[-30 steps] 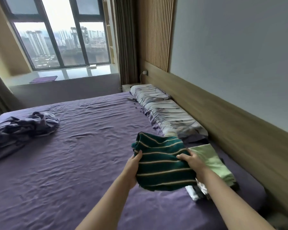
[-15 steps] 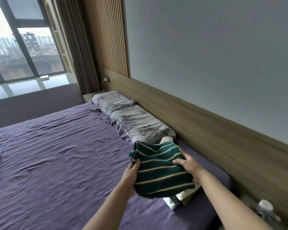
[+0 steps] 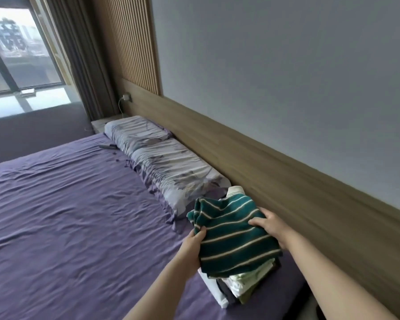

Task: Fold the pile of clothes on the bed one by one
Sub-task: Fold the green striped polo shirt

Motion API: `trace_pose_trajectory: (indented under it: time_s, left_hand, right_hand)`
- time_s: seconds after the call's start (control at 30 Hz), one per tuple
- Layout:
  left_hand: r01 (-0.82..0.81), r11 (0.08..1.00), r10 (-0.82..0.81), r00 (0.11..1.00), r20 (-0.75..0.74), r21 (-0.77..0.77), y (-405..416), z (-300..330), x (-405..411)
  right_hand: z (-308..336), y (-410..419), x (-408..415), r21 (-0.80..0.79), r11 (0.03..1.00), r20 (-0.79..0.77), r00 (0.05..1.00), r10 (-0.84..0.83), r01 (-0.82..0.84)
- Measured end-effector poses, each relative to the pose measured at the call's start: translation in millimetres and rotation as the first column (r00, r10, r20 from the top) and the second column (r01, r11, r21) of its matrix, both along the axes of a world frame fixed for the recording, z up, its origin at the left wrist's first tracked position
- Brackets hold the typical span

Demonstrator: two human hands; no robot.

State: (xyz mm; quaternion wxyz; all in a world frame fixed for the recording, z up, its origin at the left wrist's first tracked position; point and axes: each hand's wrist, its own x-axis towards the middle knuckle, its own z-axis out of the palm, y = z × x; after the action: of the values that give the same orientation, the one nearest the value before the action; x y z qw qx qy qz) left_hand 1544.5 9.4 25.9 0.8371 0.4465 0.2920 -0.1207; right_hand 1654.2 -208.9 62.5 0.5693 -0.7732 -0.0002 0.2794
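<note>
Left hand (image 3: 191, 247): fingers curled round the near left edge of the folded green striped shirt (image 3: 232, 236), thumb on top, the rest tucked beneath the cloth; right hand (image 3: 271, 227): fingers (image 3: 255, 222) spread over the shirt's right edge and bent down onto it, thumb hidden, so it grips or at least presses that side; both forearms reach in from the lower edge of the view. Green striped shirt: dark green with cream stripes, folded to a compact rectangle, a pale collar showing at its far end; held flat on top of the stack of folded clothes (image 3: 238, 289), whether fully resting or just above cannot be told from this angle. Stack of folded clothes: several layers, white, pale green, dark and olive edges visible; standing on the purple sheet (image 3: 79, 215) near the wooden headboard (image 3: 275, 172), just beside the near end of the patterned pillows (image 3: 166, 167). Progress, as a judgement: several garments done and stacked; this shirt folded and at the point of being laid down; release and squaring of the stack not yet done; no unfolded pile appears within this view, so what is left cannot be counted from here.
</note>
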Motion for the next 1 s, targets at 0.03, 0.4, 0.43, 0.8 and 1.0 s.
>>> trace_pose_trajectory:
  time_s: [0.03,0.4,0.43,0.8,1.0]
  left_hand:
    - [-0.005,1.000,0.004,1.000,-0.015,-0.010,-4,-5,6]
    - [-0.090,0.996,0.083,0.976,-0.203,-0.023,-42,-71,64]
    - [-0.086,0.996,0.082,0.971,-0.223,-0.006,-48,-78,63]
    - [0.241,0.859,-0.021,0.898,-0.440,0.451,-57,-108,61]
    - [0.534,0.550,-0.236,0.837,-0.494,0.642,-53,-81,50]
  right_hand:
    - [-6,-2,12,-0.003,1.000,-0.019,1.000,0.019,-0.019]
    - [-95,-16,108,-0.117,0.980,-0.184,0.973,0.140,-0.163]
    - [-105,-19,109,-0.145,0.974,-0.188,0.971,0.145,-0.174]
    - [-144,-28,95,-0.465,0.797,-0.125,0.920,0.372,-0.385]
    - [-120,-22,84,-0.757,0.516,-0.035,0.813,0.581,-0.401]
